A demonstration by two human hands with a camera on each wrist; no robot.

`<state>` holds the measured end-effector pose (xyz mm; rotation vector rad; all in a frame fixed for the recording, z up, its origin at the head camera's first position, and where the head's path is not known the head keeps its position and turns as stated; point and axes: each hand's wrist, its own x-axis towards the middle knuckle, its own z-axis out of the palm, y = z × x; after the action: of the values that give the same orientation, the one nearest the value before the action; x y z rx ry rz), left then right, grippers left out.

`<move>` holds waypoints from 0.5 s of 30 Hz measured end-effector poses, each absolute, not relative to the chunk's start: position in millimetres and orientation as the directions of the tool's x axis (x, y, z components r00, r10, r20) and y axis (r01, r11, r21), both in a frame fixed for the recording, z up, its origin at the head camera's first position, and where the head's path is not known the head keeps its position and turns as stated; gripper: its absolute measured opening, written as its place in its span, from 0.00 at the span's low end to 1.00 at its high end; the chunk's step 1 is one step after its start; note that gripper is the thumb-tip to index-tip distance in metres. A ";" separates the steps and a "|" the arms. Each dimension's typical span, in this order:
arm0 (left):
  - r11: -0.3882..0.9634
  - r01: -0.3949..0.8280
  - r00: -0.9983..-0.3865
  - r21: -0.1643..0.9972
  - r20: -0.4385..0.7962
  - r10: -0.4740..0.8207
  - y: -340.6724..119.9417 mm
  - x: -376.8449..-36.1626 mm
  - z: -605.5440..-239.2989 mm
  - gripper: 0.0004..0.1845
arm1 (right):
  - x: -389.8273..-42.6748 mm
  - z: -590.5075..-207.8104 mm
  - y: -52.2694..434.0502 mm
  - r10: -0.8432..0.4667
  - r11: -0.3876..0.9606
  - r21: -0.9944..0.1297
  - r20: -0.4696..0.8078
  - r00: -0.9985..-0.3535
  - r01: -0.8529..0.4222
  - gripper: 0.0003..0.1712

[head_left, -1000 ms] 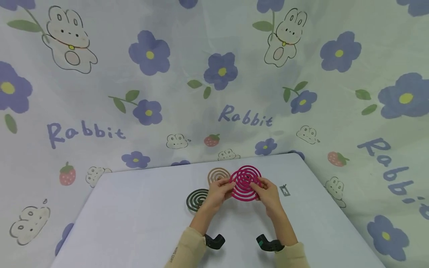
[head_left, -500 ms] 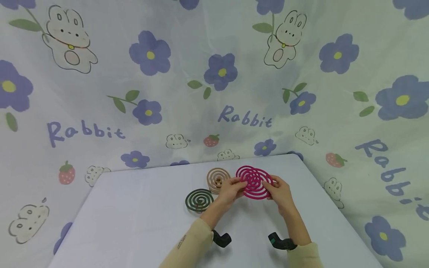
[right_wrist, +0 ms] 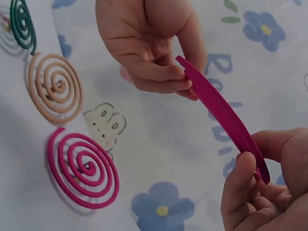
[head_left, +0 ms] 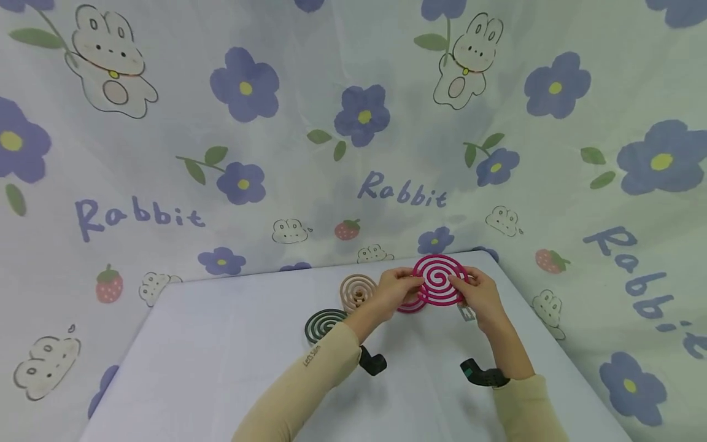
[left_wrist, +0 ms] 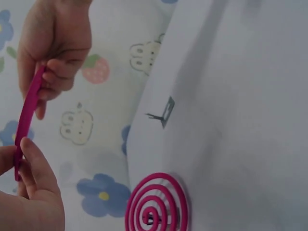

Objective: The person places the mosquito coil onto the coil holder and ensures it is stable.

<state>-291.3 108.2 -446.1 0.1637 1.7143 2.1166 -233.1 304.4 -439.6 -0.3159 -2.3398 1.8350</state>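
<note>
Both hands hold a pink mosquito coil [head_left: 437,279] above the table's far right part, pinching it at opposite edges. On its left edge are the thumb and fingers of my left hand [head_left: 399,288]; my right hand [head_left: 482,296] grips the right edge. Seen edge-on in the right wrist view, the held coil [right_wrist: 226,118] looks thin and slightly bowed. Behind and below it, a second pink coil [head_left: 411,306] is partly hidden in the head view; the right wrist view shows this pink coil [right_wrist: 82,180] whole, over a small metal piece.
A tan coil [head_left: 348,293] and a dark green coil [head_left: 326,326] stand left of the hands. A small metal stand [left_wrist: 167,111] with an upright prong lies on the white table [head_left: 221,356], right of the second pink coil. A rabbit-print cloth [head_left: 309,196] hangs behind.
Both hands have carried the held pink coil rightward and upward. It now covers less of the second pink coil and partly covers the metal stand. The other coils stay put.
</note>
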 end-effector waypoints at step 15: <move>-0.181 -0.335 -0.911 0.925 -0.268 0.314 178.6 -317.1 -442.0 0.14 | -253.7 -442.6 361.7 0.274 0.229 -0.970 -0.020 -0.961 0.086 0.38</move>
<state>-317.1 178.6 -442.0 -0.0243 1.6790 2.1352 -253.7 361.7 -442.6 -0.3457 -2.3364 1.8282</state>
